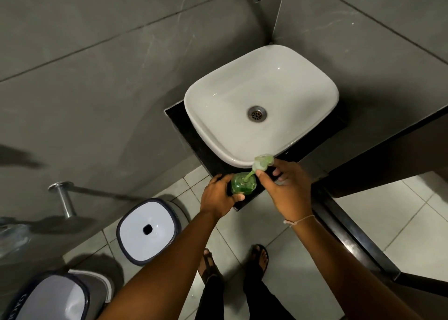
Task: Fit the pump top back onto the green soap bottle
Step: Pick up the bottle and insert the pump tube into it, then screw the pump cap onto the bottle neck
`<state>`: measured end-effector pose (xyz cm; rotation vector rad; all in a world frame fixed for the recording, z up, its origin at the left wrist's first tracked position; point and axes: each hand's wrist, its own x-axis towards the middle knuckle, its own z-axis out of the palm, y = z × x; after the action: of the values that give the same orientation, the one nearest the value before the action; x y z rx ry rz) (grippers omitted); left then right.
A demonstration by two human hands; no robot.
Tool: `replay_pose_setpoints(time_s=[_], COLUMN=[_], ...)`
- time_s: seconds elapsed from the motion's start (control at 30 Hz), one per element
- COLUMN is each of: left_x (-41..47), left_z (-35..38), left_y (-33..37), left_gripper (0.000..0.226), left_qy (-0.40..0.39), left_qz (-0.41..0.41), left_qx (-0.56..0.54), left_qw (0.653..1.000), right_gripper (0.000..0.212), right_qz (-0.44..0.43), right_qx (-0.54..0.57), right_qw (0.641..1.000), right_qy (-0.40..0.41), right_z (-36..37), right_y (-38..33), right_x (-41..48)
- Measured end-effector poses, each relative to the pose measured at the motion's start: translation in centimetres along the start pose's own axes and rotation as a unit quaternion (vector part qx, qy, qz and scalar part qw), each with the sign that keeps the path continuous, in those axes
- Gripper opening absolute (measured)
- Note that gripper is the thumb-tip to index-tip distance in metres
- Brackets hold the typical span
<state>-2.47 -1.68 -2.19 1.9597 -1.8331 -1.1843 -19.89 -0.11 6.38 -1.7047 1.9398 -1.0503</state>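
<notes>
While left hand (218, 193) is gripping green soap bottle (243, 183) on dark surface (194, 140) beside sink (242, 159), right hand (282, 186) is pinching pump top (263, 162), tube tilted into neck; straighten tube, keep bottle steady, then lower and twist

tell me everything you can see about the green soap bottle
The bottle is small, squat, clear green plastic, seen from above. It stands upright on the black counter corner, just in front of the white sink. The left hand grips its side. Its neck is open; the pump top, held tilted by the right hand, has its tube dipping into the neck, not yet seated.
</notes>
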Motion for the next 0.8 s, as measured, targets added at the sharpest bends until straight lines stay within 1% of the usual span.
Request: replay_pose_setpoints(time_s=[0.07, 0.13, 0.23, 0.37, 0.43, 0.6, 0.8], left_x=[0.0, 0.1, 0.2, 0.1, 0.1, 0.1, 0.1], left_z=[-0.1, -0.1, -0.1, -0.1, -0.1, 0.0, -0.2], left_y=[0.0, 0.0, 0.0, -0.1, -0.2, -0.3, -0.2], left_gripper=[0.072, 0.073, 0.073, 0.073, 0.072, 0.073, 0.071], left_qy=[-0.002, -0.007, -0.007, -0.004, -0.001, 0.000, -0.002], left_qz=[0.000, -0.004, -0.005, 0.000, 0.003, 0.014, 0.015], left_qx=[0.003, 0.007, 0.015, 0.011, 0.005, 0.010, 0.015], left_qw=[1.000, 1.000, 1.000, 1.000, 1.000, 1.000, 1.000], right_gripper=[0.027, 0.026, 0.024, 0.036, 0.039, 0.036, 0.035], right_qz=[-0.024, -0.055, -0.087, -0.089, -0.083, -0.067, -0.101], right_qx=[-0.026, -0.028, -0.031, -0.053, -0.062, -0.071, -0.090], right_qw=[0.999, 0.997, 0.992, 0.985, 0.984, 0.986, 0.979], right_qy=[-0.018, -0.038, -0.091, -0.139, -0.145, -0.133, -0.154], right_z=[0.5, 0.9, 1.6, 2.9, 3.4, 4.0, 3.9], right_y=[0.2, 0.4, 0.6, 1.7, 2.3, 3.3, 3.6], right_x=[-0.2, -0.3, -0.3, -0.5, -0.6, -0.7, 0.0])
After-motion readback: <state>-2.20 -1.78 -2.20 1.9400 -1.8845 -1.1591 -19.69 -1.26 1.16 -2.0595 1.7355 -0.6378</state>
